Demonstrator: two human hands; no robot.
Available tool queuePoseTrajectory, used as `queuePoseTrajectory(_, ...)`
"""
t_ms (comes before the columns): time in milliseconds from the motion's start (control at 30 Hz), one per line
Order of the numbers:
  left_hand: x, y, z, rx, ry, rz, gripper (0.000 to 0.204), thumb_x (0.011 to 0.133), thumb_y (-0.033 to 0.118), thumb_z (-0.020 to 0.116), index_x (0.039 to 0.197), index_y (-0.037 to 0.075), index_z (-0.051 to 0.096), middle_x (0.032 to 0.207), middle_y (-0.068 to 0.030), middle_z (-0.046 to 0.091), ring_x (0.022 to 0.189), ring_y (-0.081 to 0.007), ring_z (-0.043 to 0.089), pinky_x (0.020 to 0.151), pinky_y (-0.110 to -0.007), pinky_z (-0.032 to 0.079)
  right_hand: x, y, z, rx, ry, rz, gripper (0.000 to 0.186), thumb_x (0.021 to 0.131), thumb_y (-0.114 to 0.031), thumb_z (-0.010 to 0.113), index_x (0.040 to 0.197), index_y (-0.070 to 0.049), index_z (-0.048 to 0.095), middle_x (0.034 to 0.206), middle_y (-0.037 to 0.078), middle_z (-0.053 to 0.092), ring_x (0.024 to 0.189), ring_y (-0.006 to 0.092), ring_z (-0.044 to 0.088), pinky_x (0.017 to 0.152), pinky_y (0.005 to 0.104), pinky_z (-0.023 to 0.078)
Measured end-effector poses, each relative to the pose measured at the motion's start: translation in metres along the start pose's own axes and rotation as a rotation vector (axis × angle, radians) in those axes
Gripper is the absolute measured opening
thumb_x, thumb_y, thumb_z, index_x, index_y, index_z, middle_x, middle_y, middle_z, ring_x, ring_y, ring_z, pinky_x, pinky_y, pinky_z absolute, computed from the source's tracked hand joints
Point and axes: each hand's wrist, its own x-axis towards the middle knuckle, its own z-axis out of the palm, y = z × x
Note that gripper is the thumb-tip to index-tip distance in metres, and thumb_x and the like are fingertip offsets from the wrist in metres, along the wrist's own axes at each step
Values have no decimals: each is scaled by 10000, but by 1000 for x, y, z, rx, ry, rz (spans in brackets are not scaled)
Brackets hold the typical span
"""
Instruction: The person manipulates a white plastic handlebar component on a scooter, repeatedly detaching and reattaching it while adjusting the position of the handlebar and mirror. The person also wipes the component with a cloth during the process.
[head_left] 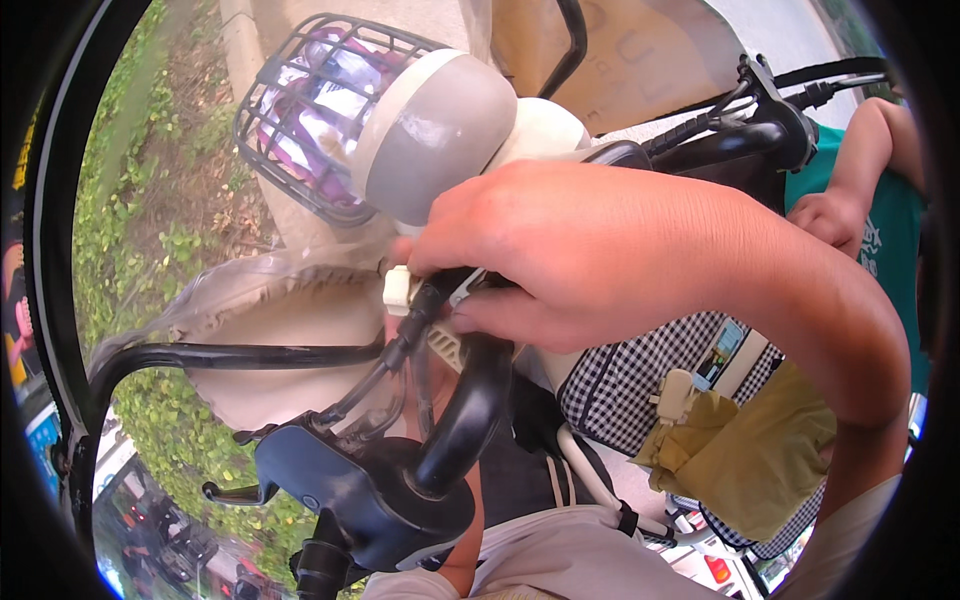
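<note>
My right hand (505, 255) reaches across the middle of a scooter's black handlebar (480, 400), its fingers and thumb closed together over the bar and cables. What lies between them is mostly covered. By its fingertips is a small cream plastic clip (398, 288); a ribbed cream piece (444, 345) shows just below the thumb. My left forearm (466, 545) rises from the lower edge behind the handlebar, and the left hand's fingers are hidden there. Black cables (390, 350) run from the bar's middle to the left control housing (340, 490) with its brake lever (238, 493).
Ahead is a black wire basket (290, 185) with purple and white contents, beside a grey rounded housing (435, 130). A person in a green shirt rests a hand (828, 222) at the right. A checked bag (610, 390) and olive cloth (750, 470) are below. A black frame pole (240, 356) crosses left.
</note>
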Motion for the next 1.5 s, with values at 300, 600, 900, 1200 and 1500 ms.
queuePoseTrajectory(300,24,13,34,-327,-95,-159,425,943,234,619,1331,146,469,1323,-63,509,1165,-232,559,990,-394,482,-26,3,16,138,271,-56,434,781,-58,646,1195,50,574,1094,199,521,1048,396,534,905,415,460)
queuePoseTrajectory(600,33,18,41,9,-67,-30,190,975,200,545,1140,106,536,1017,-35,563,937,-223,604,802,-368,559,-58,-6,32,-194,439,-39,684,572,-99,818,1204,-35,567,1192,128,525,1064,316,539,955,423,391)
queuePoseTrajectory(900,39,15,30,-70,-261,42,92,972,124,478,1034,62,506,1026,-77,555,1026,-227,579,853,-410,542,-46,5,27,-297,426,-95,599,544,-140,814,1107,-81,618,1021,31,578,981,221,571,887,392,383)
queuePoseTrajectory(1200,27,17,28,-265,-178,-138,269,1011,220,465,1240,120,567,1129,-64,620,1085,-260,611,921,-426,541,-49,13,30,-255,424,-88,646,528,-136,817,1140,-109,612,1054,23,574,994,233,560,911,402,367)
queuePoseTrajectory(1500,28,0,28,-211,-152,-5,484,941,359,581,1348,114,490,1302,-103,546,1136,-289,564,1003,-454,461,-50,11,31,-253,444,-98,615,578,-139,807,1158,-109,605,1078,36,575,1034,254,547,948,422,350)
